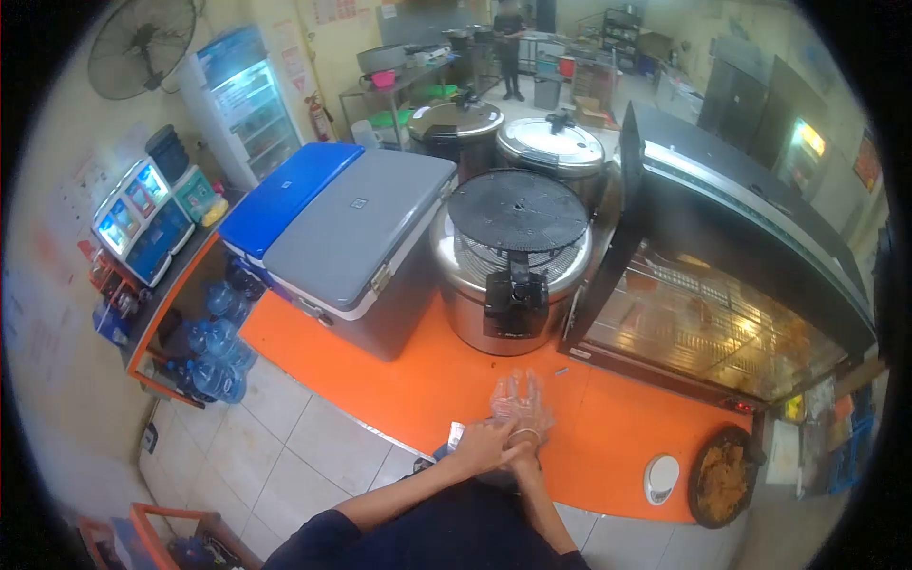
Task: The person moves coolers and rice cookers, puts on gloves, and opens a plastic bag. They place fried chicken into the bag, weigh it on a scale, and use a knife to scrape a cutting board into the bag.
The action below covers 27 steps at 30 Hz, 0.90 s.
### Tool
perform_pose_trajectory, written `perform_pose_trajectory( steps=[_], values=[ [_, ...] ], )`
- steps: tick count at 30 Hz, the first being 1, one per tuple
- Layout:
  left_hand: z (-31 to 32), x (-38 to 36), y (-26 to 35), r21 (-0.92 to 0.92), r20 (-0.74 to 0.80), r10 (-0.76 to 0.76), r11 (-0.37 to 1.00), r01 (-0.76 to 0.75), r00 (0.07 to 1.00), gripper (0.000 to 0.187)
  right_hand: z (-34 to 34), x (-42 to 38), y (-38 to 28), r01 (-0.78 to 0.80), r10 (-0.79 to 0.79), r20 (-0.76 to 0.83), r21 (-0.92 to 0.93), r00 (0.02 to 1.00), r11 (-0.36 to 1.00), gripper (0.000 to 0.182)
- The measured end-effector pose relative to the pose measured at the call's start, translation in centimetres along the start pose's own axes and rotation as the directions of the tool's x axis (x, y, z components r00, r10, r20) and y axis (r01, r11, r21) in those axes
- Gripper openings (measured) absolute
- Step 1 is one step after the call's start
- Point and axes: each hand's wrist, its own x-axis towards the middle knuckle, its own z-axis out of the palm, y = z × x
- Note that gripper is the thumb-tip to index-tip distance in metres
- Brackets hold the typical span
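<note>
A clear plastic glove (pixel 538 415) covers my right hand (pixel 520 404), which is stretched over the orange counter (pixel 608 427) with its fingers apart and nothing in them. My left hand (pixel 486 446) is bare and lies across the right wrist, its fingers closed on the glove's cuff. Just left of the hands, a small white label or packet (pixel 456 435) shows at the counter's edge.
Beyond the hands stand a large steel cooker (pixel 503 328) and a grey cooler box (pixel 361 218). A glass warming cabinet (pixel 703 323) is to the right. Near the right end are a white scale (pixel 661 479) and a dark bowl of food (pixel 722 475). A person (pixel 509 47) stands far back.
</note>
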Motion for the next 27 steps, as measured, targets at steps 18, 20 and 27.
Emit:
perform_pose_trajectory(
  steps=[18,20,27],
  values=[
    [5.2,0.9,6.6,-0.409,0.428,0.256,0.91,-0.066,0.867,0.03,-9.2,-0.1,1.3,0.172,-0.594,0.169,-0.984,0.787,-0.052,0.059],
    [5.8,0.6,8.1,-0.438,0.409,0.254,0.897,-0.056,0.877,0.028,-9.5,-1.1,0.9,0.254,-0.64,0.113,-0.958,0.761,0.133,0.054],
    [7.3,-0.7,11.5,-0.443,0.305,0.222,0.894,-0.069,0.926,0.026,-12.8,-0.3,-0.8,0.667,-0.722,0.279,-0.668,0.634,0.328,0.05]
  ],
)
